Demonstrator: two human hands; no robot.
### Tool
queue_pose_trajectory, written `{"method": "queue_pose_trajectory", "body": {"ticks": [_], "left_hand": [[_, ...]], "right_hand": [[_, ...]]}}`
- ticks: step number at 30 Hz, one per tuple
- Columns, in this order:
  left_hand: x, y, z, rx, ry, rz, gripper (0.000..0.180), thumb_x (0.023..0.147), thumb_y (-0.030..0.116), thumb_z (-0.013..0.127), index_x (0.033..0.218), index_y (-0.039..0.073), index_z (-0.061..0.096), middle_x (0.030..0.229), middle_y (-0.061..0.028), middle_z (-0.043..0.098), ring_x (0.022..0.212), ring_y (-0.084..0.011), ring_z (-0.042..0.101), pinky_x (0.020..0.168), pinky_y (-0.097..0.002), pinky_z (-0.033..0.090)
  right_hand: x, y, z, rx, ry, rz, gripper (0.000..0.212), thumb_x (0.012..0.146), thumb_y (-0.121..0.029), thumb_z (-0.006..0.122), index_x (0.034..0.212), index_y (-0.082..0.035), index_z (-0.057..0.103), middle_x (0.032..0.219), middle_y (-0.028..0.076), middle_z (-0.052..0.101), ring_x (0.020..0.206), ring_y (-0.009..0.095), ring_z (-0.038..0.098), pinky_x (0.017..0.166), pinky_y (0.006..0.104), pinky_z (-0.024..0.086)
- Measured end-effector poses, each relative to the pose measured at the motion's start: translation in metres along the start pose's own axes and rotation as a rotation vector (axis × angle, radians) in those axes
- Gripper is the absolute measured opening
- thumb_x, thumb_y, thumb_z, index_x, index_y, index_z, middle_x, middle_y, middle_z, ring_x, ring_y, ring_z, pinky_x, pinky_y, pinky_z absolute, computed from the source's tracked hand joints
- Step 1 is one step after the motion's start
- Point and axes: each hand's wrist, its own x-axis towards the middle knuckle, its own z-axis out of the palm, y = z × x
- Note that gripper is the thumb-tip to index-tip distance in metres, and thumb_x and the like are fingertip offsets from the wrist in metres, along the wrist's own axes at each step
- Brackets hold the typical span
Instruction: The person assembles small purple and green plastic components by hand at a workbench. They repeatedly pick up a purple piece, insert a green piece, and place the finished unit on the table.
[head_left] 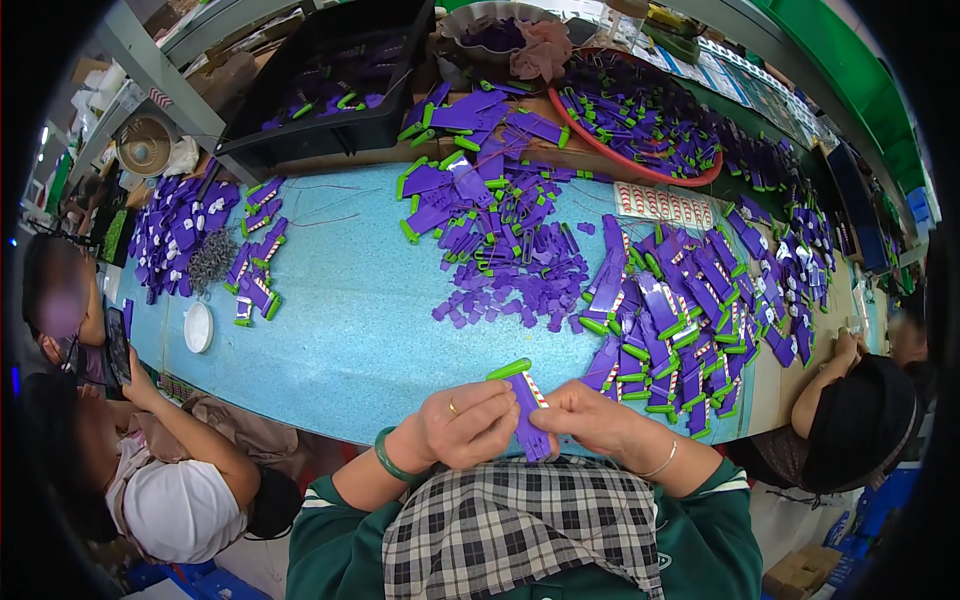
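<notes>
In the head view, the fingers of the left hand are closed on the left edge of a purple piece, while the right hand pinches its right edge, thumb on top. The piece sits between the two sets of fingertips, its green end pointing away beyond them (a red-and-white striped strip runs along its right side). Just right of the fingers lies a heap of similar striped pieces; beyond them, small purple parts; far left, a white dish.
</notes>
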Motion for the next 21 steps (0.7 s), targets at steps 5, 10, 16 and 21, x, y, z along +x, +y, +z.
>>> {"method": "queue_pose_trajectory", "body": {"ticks": [5, 10, 16, 21], "left_hand": [[-0.005, -0.008, 0.018, -0.238, 0.048, -0.494, 0.017, 0.068, -0.007, 0.070, 0.081, 0.001, 0.062, 0.085, -0.0104, 0.062, 0.077, -0.0232, 0.064, 0.063, -0.0315, 0.053], [0.027, -0.031, 0.026, -0.521, -0.160, -0.807, 0.012, 0.075, 0.000, 0.070, 0.083, 0.000, 0.062, 0.081, -0.0084, 0.061, 0.071, -0.0217, 0.060, 0.064, -0.0298, 0.049], [0.023, -0.113, 0.029, 0.290, -0.287, -0.673, 0.013, 0.075, 0.006, 0.069, 0.085, 0.001, 0.062, 0.085, -0.0120, 0.056, 0.073, -0.0315, 0.057, 0.066, -0.0397, 0.049], [0.018, -0.119, 0.018, 0.374, -0.247, -0.618, 0.012, 0.075, 0.006, 0.069, 0.082, 0.002, 0.060, 0.085, -0.0112, 0.057, 0.075, -0.0299, 0.060, 0.067, -0.0384, 0.051]], "right_hand": [[-0.004, 0.003, -0.017, -0.435, 0.316, -0.526, 0.016, 0.091, -0.014, 0.058, 0.090, 0.001, 0.062, 0.087, 0.009, 0.063, 0.081, 0.016, 0.059, 0.072, 0.0303, 0.047], [0.010, 0.026, -0.031, -0.700, 0.636, -0.558, 0.017, 0.085, 0.000, 0.060, 0.101, 0.001, 0.055, 0.099, 0.009, 0.059, 0.089, 0.015, 0.060, 0.076, 0.0296, 0.051], [0.015, 0.020, -0.032, 0.066, 0.502, -0.570, 0.012, 0.089, 0.006, 0.046, 0.100, 0.003, 0.051, 0.095, 0.004, 0.051, 0.085, 0.011, 0.055, 0.078, 0.0280, 0.054], [0.012, 0.023, -0.041, -0.081, 0.368, -0.565, 0.024, 0.085, 0.006, 0.052, 0.109, 0.004, 0.057, 0.099, 0.003, 0.051, 0.094, 0.011, 0.052, 0.084, 0.0261, 0.044]]}}
